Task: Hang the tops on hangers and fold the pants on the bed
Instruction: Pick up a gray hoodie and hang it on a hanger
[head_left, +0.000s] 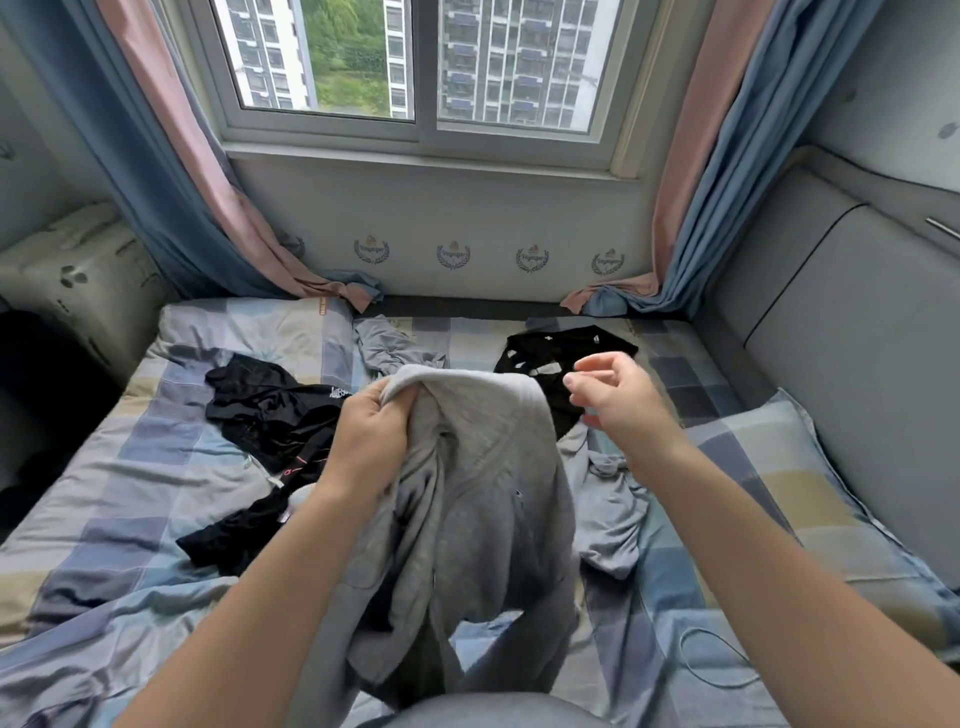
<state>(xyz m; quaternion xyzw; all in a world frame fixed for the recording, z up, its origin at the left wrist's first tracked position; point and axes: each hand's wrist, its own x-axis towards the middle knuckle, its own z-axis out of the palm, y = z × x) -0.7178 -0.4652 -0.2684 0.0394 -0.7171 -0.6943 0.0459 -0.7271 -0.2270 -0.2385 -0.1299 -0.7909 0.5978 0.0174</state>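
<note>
Hanging over the bed, a grey garment is gripped at its top by the left hand, fingers curled, while the right hand is held alongside, fingers relaxed and empty.

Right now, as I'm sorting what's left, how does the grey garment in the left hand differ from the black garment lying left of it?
The grey garment is light grey; the black garment is black with small pink marks. The grey garment hangs lifted, gripped by the left hand; the black garment lies crumpled on the bed, untouched. Both are unfolded.
</note>
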